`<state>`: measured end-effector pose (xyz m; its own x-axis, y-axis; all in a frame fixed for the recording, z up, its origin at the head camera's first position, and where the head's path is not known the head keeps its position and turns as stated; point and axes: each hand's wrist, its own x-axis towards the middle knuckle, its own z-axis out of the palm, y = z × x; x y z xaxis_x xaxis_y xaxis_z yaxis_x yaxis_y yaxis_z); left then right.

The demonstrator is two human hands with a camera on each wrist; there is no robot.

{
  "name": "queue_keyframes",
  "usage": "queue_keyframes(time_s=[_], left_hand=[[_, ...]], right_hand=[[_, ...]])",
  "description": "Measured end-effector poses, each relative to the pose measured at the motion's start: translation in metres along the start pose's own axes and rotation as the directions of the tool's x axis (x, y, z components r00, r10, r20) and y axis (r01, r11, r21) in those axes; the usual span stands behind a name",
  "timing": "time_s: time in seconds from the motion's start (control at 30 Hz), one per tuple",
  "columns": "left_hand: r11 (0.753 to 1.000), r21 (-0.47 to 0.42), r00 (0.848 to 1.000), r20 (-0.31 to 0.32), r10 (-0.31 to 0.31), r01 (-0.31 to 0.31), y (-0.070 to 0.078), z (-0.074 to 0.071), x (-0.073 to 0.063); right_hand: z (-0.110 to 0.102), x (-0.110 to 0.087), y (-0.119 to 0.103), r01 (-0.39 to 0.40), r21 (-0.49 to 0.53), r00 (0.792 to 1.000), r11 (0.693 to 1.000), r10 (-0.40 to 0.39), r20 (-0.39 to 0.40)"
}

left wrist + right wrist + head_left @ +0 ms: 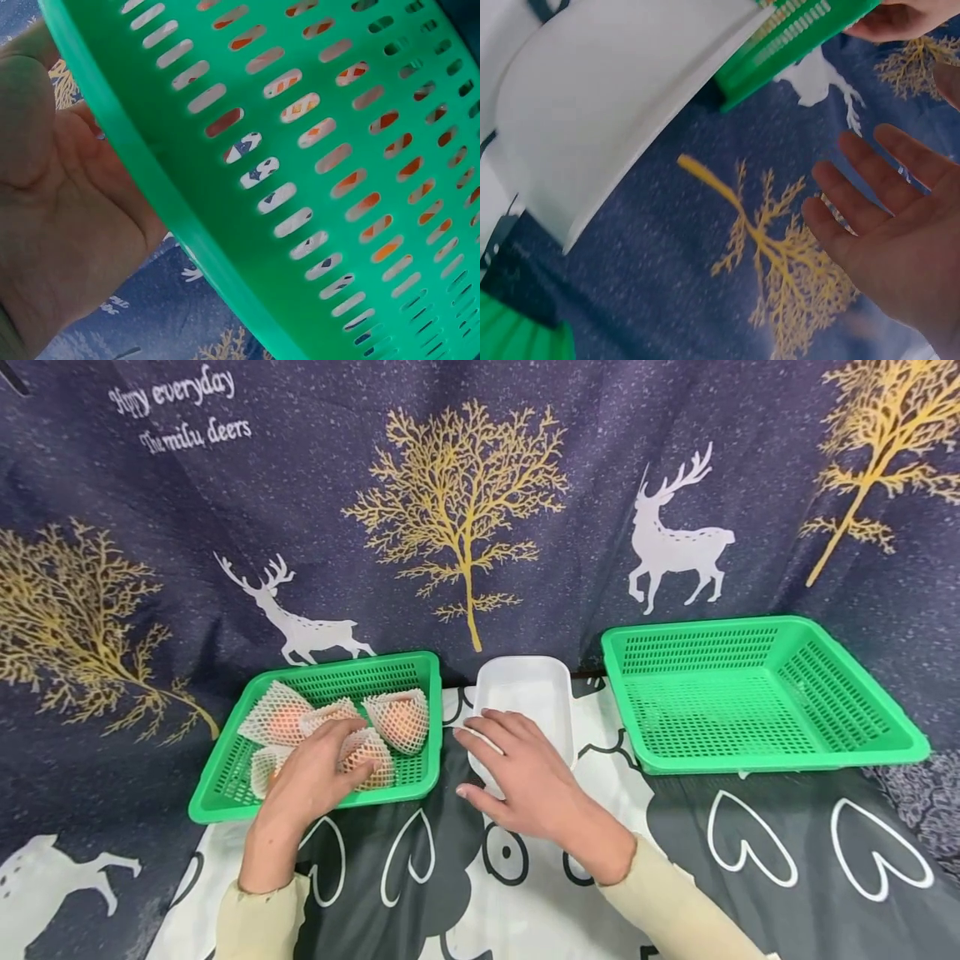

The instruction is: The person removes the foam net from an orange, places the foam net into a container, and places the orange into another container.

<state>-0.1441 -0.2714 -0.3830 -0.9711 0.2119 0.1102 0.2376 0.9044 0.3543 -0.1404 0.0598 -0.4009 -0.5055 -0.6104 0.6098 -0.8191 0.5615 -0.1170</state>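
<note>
Head view: left hand [315, 768] over netted fruit [379, 758] (basket [434, 727] long axis left-right).

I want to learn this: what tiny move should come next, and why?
Perhaps the left hand should close around the round orange fruit in white foam netting beside its thumb, since that hand reaches over the fruit's green rectangular plastic basket and the right hand holds nothing.

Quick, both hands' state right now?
Left hand: at a foam-netted fruit in the left green basket; whether it grips cannot be told.
Right hand: open, holding nothing, near the white tray.
</note>
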Motion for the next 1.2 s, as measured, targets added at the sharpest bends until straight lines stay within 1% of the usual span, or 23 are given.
queue_keyframes(time_s=[0.13, 0.3, 0.4, 0.5, 0.8, 0.87, 1.07, 1.2], left_hand=[[1.000, 0.013, 1.000, 0.002, 0.015, -0.015, -0.002, 0.001, 0.000], [0.999, 0.020, 1.000, 0.009, 0.028, -0.028, -0.004, 0.005, 0.001], [1.000, 0.015, 0.999, 0.027, 0.018, -0.019, -0.005, 0.007, 0.002], [1.000, 0.008, 0.999, 0.043, -0.005, 0.005, -0.005, 0.009, 0.001], [0.999, 0.003, 0.997, 0.068, -0.034, 0.034, -0.003, 0.011, 0.005], [0.999, 0.001, 0.997, 0.071, -0.041, 0.041, -0.004, 0.011, 0.006], [0.999, -0.015, 0.997, 0.074, -0.036, 0.038, -0.005, 0.010, 0.007], [0.999, -0.016, 0.996, 0.080, -0.045, 0.046, -0.005, 0.010, 0.008]], right_hand=[[0.009, 0.007, -0.010, 0.028, 0.026, 1.000, 0.999, -0.028, 0.006], [0.021, 0.013, -0.023, 0.039, 0.058, 0.999, 0.998, -0.041, 0.031], [0.028, 0.015, -0.029, 0.043, 0.076, 0.998, 0.996, -0.046, 0.041], [0.033, 0.017, -0.035, 0.050, 0.096, 0.997, 0.994, -0.055, 0.051], [0.046, 0.015, -0.043, 0.079, 0.077, 0.994, 0.994, -0.084, 0.064], [0.048, 0.015, -0.044, 0.078, 0.075, 0.995, 0.994, -0.082, 0.058], [0.053, 0.014, -0.047, 0.068, 0.071, 0.997, 0.995, -0.070, 0.029], [0.056, 0.014, -0.049, 0.056, 0.063, 0.997, 0.996, -0.058, 0.042]])
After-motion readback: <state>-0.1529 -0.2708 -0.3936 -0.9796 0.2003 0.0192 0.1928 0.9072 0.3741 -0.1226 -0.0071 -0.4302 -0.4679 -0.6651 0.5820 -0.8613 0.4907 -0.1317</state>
